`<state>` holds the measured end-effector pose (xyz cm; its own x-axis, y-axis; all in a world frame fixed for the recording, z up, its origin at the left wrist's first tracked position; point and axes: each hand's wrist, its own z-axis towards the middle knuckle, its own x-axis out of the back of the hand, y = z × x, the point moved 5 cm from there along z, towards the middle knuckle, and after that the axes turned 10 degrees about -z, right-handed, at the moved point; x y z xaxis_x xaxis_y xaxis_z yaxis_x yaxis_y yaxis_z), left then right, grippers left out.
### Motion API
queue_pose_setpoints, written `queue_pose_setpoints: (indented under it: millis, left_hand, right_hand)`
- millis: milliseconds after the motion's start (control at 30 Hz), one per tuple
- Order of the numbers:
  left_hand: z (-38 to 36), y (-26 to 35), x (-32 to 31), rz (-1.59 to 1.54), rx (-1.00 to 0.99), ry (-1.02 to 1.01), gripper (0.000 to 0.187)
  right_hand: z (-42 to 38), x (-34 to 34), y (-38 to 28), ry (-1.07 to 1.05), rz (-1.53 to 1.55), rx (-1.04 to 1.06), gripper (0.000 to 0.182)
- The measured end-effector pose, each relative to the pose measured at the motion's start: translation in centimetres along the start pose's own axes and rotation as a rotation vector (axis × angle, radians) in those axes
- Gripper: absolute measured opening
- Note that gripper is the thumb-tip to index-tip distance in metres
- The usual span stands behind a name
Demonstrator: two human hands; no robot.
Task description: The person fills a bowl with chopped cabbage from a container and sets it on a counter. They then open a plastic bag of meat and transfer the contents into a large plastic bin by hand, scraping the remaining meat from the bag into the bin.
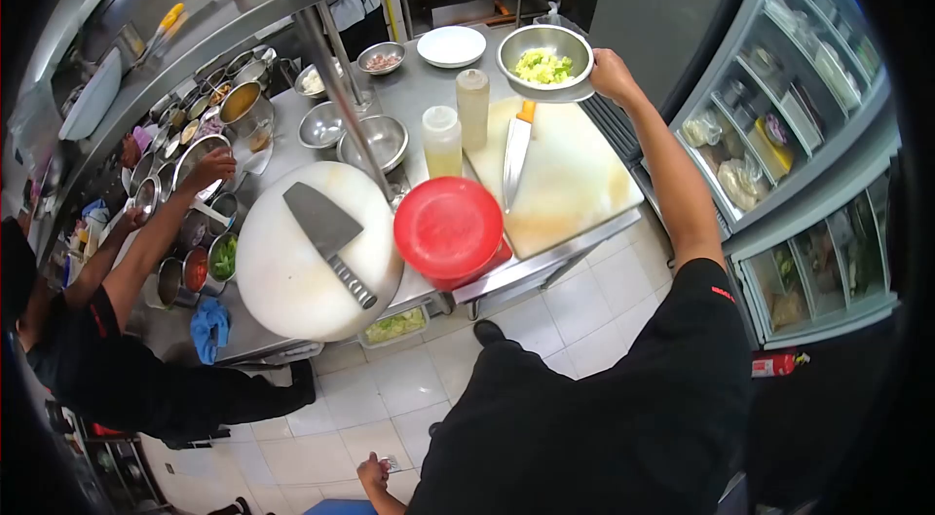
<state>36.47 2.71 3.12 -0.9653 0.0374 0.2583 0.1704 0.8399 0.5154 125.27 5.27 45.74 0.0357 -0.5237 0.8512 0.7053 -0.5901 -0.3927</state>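
Note:
My right hand (614,76) is closed on the rim of a steel mixing bowl (579,39), which holds chopped pale green vegetable (542,67). The bowl is at the far end of a white cutting board (575,169). On that board lies a chef's knife (517,154) with an orange handle. Low beside my body, my left hand (372,469) has its fingers curled around something small and whitish that I cannot make out. A cleaver (323,220) rests on a thick round chopping block (282,291), and a red lidded tub (449,228) stands between the two boards.
Two squeeze bottles (472,111) stand behind the tub, near a white plate (452,46) and several steel bowls (380,141). At left a co-worker's hand (209,169) reaches over pots of ingredients. A glass-door fridge (779,96) stands at right. A metal post (336,86) rises from the counter.

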Motion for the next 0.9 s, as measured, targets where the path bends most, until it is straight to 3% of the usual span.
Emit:
queue_pose_setpoints:
  millis: [133, 233, 333, 500, 567, 767, 833, 900]
  left_hand:
    - [-2.8, -3.7, -4.2, 0.071, 0.229, -0.025, 0.029]
    - [-3.2, -5.1, -6.0, -0.141, 0.257, 0.035, 0.032]
    - [-5.2, -3.5, -7.2, -0.103, 0.223, 0.049, 0.029]
    - [-8.0, -1.7, -7.3, -0.012, 0.188, 0.112, 0.026]
    - [-8.9, -1.3, -7.4, -0.024, 0.198, 0.145, 0.026]
    - [-8.8, -4.7, -6.9, -0.175, 0.209, 0.116, 0.027]
    - [-9.6, -3.4, -7.9, 0.161, 0.074, 0.015, 0.028]
    - [-9.4, -5.0, -8.0, -0.080, 0.140, 0.060, 0.028]
  right_hand:
    - [6.2, -4.6, 3.0, 0.061, -0.042, -0.143, 0.022]
    - [9.7, -9.3, 3.1, 0.059, -0.059, -0.196, 0.022]
    - [12.4, -14.4, 3.2, 0.003, -0.015, -0.257, 0.023]
    - [15.6, -23.4, 1.2, -0.093, 0.021, -0.069, 0.021]
    - [15.5, -26.3, -0.1, -0.152, 0.072, -0.115, 0.020]
    - [14.1, -30.8, -5.6, -0.371, 0.156, 0.052, 0.021]
    - [14.0, -31.9, -6.9, -0.429, 0.050, 0.117, 0.019]
    - [15.1, -36.0, -5.5, -0.418, 0.082, 0.053, 0.021]
